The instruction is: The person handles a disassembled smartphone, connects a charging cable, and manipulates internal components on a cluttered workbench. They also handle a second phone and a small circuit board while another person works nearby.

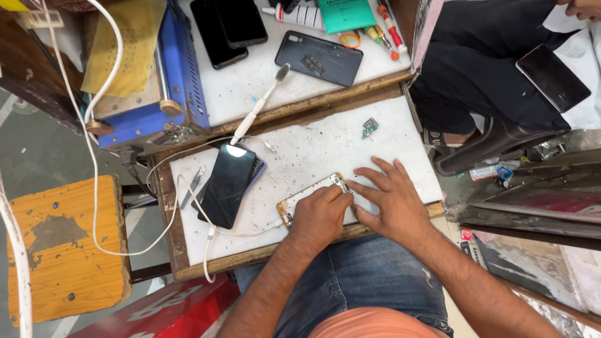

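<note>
An opened phone body lies on the white work board near its front edge, partly hidden under my hands. My left hand rests on its middle with fingers curled, pressing it down. My right hand lies flat beside it, fingers spread, the index fingertip touching the phone's upper right corner. A white cable runs into the phone's left end. Whether either hand pinches a small tool I cannot tell.
A dark phone with a lit spot lies on the board's left, tweezers beside it. A small green part sits at top right. Behind are a toothbrush, a phone back cover, black phones and a blue machine. Another person sits at right.
</note>
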Demonstrator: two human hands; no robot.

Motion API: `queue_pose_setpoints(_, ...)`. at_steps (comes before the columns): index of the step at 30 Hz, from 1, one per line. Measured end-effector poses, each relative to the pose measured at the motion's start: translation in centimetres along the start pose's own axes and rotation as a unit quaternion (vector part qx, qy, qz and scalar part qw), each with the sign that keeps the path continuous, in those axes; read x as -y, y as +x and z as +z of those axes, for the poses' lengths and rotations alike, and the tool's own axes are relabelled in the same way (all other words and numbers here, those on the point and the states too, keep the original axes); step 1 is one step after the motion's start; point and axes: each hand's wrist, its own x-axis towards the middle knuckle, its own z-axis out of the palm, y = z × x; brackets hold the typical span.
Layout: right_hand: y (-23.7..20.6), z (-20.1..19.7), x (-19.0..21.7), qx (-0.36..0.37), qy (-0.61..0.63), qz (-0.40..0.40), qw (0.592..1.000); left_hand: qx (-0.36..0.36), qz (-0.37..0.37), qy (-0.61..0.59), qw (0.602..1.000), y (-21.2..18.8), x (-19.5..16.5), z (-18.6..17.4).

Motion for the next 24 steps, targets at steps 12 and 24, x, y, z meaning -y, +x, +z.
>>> queue_pose_setpoints(12,-0.13,0.00,-0.14,-0.008,0.015,-0.011,1.000,0.007,0.006,0.000,1.000,-0.29,-0.04,-0.01)
queue_pose_setpoints(24,-0.01,0.09,-0.06,0.006,-0.006,-0.008,1.000,0.012,-0.002,0.004,1.000,-0.37,0.18,0.19)
